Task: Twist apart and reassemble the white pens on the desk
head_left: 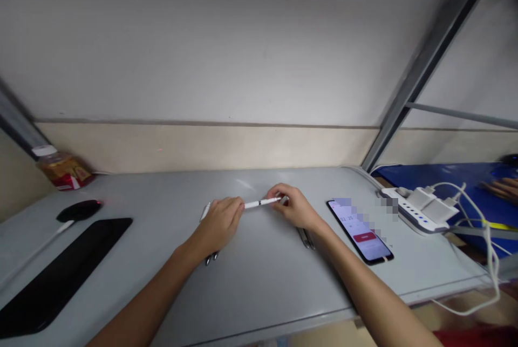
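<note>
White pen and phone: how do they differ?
The white pen is thin and held between the left hand and right hand; the phone is broad and lies on the desk, unheld. The pen has a dark band; the phone shows a lit screen. Both are elongated.

You have a white pen (251, 205) with one black band against a pale grey desktop (251, 287), a plain black slab (67, 277) at the pen's 8 o'clock, a white-capped, red-and-gold bottle (68, 173) at 9, and a white power strip (413, 213) at 3.
</note>
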Demonstrator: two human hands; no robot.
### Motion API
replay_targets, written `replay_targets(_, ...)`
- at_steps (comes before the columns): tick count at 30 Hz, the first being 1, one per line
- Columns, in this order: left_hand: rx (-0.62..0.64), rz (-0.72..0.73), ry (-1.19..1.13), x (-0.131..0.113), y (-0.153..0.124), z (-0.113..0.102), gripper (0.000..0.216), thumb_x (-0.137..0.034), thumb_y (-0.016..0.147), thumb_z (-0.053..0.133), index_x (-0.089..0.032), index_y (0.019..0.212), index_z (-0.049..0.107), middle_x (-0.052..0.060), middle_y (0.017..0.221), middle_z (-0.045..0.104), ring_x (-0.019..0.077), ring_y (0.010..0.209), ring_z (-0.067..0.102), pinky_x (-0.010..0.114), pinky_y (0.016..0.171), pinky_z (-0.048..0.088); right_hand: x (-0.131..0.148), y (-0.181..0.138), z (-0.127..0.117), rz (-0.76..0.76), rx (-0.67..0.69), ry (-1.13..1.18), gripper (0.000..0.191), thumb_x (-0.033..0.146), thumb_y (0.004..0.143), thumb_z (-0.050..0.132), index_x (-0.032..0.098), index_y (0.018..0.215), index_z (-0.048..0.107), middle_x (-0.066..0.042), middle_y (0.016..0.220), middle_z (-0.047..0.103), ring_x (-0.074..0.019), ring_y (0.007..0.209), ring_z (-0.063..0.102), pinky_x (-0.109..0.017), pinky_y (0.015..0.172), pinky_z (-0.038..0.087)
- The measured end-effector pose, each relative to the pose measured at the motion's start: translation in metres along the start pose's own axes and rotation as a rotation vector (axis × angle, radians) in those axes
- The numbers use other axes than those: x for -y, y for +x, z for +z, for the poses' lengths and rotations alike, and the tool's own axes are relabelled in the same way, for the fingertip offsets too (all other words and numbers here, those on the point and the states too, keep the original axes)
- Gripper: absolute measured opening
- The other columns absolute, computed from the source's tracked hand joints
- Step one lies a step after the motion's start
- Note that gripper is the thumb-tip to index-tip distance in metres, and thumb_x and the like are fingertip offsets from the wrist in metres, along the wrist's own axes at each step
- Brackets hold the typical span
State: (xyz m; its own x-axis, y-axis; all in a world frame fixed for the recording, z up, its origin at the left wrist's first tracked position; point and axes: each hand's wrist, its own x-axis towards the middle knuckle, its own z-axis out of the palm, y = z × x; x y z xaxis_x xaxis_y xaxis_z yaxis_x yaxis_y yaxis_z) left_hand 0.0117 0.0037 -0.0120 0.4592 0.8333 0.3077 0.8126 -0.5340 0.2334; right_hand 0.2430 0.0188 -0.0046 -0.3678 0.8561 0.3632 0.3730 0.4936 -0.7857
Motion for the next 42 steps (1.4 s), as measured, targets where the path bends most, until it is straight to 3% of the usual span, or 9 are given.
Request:
replay_targets(2,0.002,-0.005,-0.008,-0.001,0.0,-0.001,0.034,-0.033,0.099,0.023,-0.02,0.082,0.048,0.0,0.078,0.056,0.0168,0.075,0.052,0.033,0.076,0.036,0.0,0.0,0.0,0.004,-0.023,0.043,0.022,0.024,0.078,0.066,0.019,0.099,0.065,-0.002,0.092,0.064,-0.0133,0.078,0.056,-0.023,0.067,0.042)
replay_targets(6,0.009,-0.021,-0.013,-0.003,0.0,-0.003,0.034,-0.035,0.099,0.024,-0.02,0.082,0.049,0.0,0.079,0.057,0.0173,0.077,0.053,0.034,0.078,0.036,-0.003,0.001,0.0,0.061,0.061,-0.009,0.022,0.033,0.089,0.054,0.017,0.094,0.069,-0.001,0.076,0.064,-0.0126,0.067,0.054,-0.024,0.062,0.04)
replay_targets(10,0.019,-0.022,0.0,-0.005,0.0,-0.004,0.031,-0.037,0.098,0.028,-0.02,0.086,0.052,0.0,0.081,0.059,0.0183,0.079,0.055,0.036,0.08,0.037,-0.002,0.001,0.0,-0.023,0.025,-0.081,0.011,0.022,0.085,0.06,0.018,0.088,0.07,-0.002,0.082,0.067,-0.0133,0.074,0.057,-0.024,0.066,0.041)
replay_targets(13,0.022,-0.027,0.007,-0.005,-0.001,-0.004,0.029,-0.039,0.096,0.032,-0.021,0.089,0.054,0.001,0.084,0.062,0.0192,0.079,0.057,0.037,0.081,0.038,-0.001,0.001,-0.002,-0.105,-0.034,-0.144,0.014,0.011,0.079,0.062,0.019,0.088,0.069,-0.003,0.087,0.066,-0.0138,0.077,0.058,-0.024,0.068,0.042)
replay_targets(17,0.012,-0.028,-0.047,-0.002,-0.002,-0.003,0.03,-0.037,0.097,0.032,-0.023,0.106,0.057,0.003,0.101,0.067,0.0208,0.093,0.06,0.039,0.086,0.039,-0.003,0.002,-0.006,-0.188,-0.057,-0.269,0.024,0.003,0.076,0.06,0.019,0.092,0.068,-0.004,0.089,0.064,-0.0155,0.082,0.057,-0.027,0.074,0.042)
replay_targets(21,-0.005,0.006,-0.104,0.001,-0.002,-0.003,0.035,-0.032,0.098,0.029,-0.031,0.125,0.052,0.001,0.121,0.064,0.0192,0.108,0.058,0.037,0.093,0.037,-0.01,0.002,-0.011,-0.167,-0.077,-0.392,0.029,0.001,0.078,0.055,0.019,0.096,0.068,-0.006,0.094,0.064,-0.0171,0.086,0.058,-0.028,0.077,0.042)
replay_targets(31,-0.026,-0.043,-0.017,0.004,0.0,-0.003,0.031,-0.032,0.097,0.031,-0.027,0.114,0.056,0.002,0.097,0.068,0.0204,0.091,0.061,0.036,0.086,0.038,-0.03,0.003,-0.028,-0.106,-0.141,-0.531,0.025,0.008,0.082,0.06,0.023,0.098,0.072,-0.005,0.096,0.068,-0.0203,0.089,0.058,-0.031,0.08,0.041)
replay_targets(42,0.049,-0.057,-0.106,-0.005,-0.001,-0.005,0.03,-0.035,0.098,0.027,-0.027,0.107,0.054,0.0,0.097,0.065,0.0195,0.09,0.058,0.038,0.087,0.035,-0.017,0.003,-0.011,-0.233,0.022,-0.327,0.022,0.019,0.086,0.062,0.027,0.103,0.073,-0.006,0.093,0.068,-0.0192,0.089,0.058,-0.032,0.082,0.044)
